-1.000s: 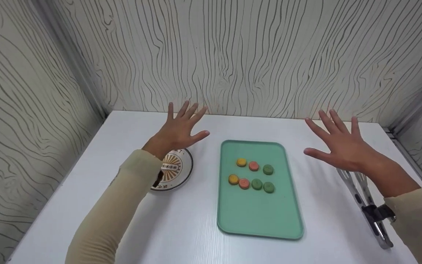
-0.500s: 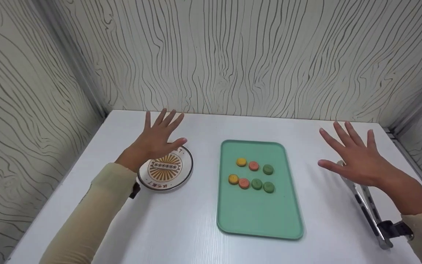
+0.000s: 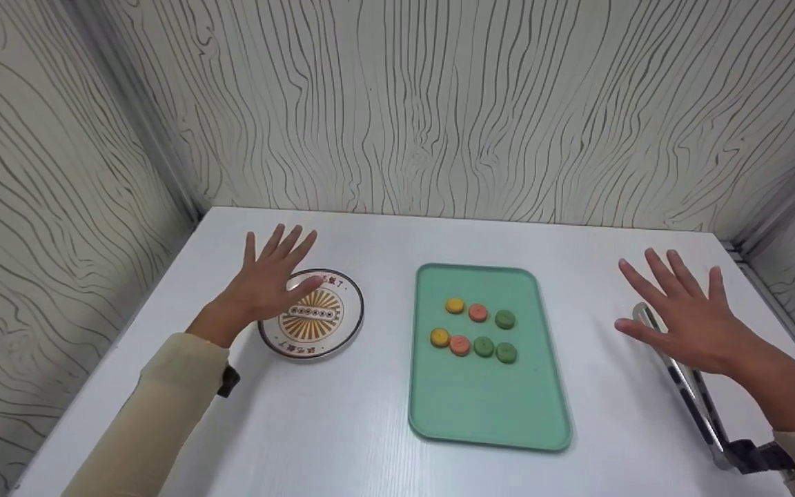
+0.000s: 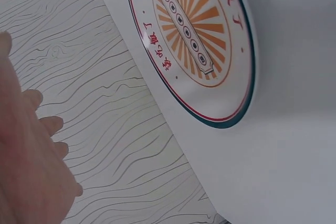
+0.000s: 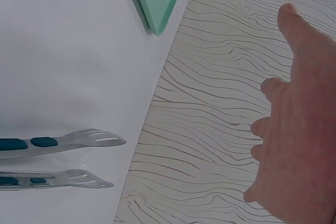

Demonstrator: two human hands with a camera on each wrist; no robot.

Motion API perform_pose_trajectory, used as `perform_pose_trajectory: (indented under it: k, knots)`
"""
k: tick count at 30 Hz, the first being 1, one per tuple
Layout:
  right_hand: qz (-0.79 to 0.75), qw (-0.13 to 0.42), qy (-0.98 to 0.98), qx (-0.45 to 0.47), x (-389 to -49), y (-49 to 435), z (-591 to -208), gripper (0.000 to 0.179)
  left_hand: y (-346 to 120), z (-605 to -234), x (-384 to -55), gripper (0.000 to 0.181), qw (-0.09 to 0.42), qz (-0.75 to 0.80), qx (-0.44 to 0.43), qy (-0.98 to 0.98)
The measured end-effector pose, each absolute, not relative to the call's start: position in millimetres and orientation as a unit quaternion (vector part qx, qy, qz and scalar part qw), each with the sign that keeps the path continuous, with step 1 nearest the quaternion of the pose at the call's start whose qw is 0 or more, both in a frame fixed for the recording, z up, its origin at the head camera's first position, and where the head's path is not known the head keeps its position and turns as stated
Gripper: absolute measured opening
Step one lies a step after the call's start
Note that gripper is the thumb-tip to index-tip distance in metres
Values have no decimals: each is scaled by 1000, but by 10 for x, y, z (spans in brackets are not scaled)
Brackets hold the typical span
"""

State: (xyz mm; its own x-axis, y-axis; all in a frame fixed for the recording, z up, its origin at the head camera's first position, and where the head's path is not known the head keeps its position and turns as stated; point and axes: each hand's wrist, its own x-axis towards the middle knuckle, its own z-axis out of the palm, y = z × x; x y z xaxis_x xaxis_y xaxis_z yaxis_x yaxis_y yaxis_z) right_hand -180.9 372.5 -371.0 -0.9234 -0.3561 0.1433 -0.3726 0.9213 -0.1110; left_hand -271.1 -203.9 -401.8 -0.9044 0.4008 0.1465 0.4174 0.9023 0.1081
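From where I stand, the likeliest trouble is on the person's right: the metal serving tongs (image 5: 65, 142) lie on the white table (image 3: 342, 428) with their two slotted tips parted, partly beneath the raised right hand (image 3: 691, 317). A black wrist-worn device (image 3: 760, 457) at that cuff overlaps the handle end in the head view; I cannot tell whether they touch, but a low sweep of the forearm could snag the tongs and skew them. On the other side, the round patterned plate (image 3: 311, 324) sits flat, and a careless drop of the left hand (image 3: 266, 283) could knock its rim and make it slide. Between them, the small macaron-like rounds (image 3: 484, 346), seven in yellow, pink and green, sit loose in two rows on the mint-green tray (image 3: 494, 407); in the nearer row some lie so close that a clumsy nudge at one might push its neighbour, and a bump to the tray could scatter the lot. As for the hands, both are spread wide, fingers fanned and thumbs out, grasping nothing. The left hangs over the plate's far left edge, apart from it; the right hovers above the tongs, also without contact.
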Motion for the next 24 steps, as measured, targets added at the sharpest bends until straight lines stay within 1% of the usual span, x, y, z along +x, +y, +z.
perform_pose_trajectory:
  k: [12, 19, 24]
  knots:
    - [76, 55, -981, 171, -1660, 3930, -3950, 80, -2307, -4249, -2575, 76, 59, -108, -191, -974]
    - [109, 31, -983, 145, -1566, 4061, -4122, 82, -2386, -4447, -2517, 75, 38, -117, -163, -979]
    - [120, 18, -984, 132, -1513, 4139, -4238, 85, -2421, -4561, -2469, 78, 33, -137, -154, -978]
